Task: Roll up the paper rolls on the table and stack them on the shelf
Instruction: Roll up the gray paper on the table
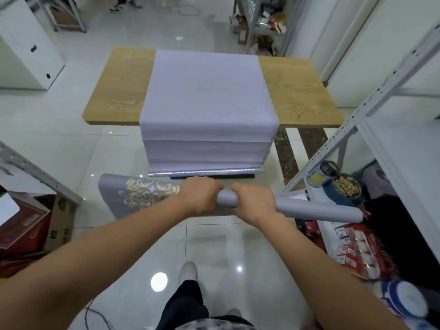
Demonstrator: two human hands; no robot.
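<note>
Two hands grip one rolled paper roll (316, 210): your left hand (202, 195) and right hand (253, 202) curl round its left end, short of the worktop (119, 91); its long axis points right, toward the shelf (385, 84).

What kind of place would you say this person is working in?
Probably a storeroom or shop back room: slotted metal shelving holds packaged goods, cardboard boxes sit on the tiled floor, and the left hand and right hand grip a paper roll near a wooden table.
</note>
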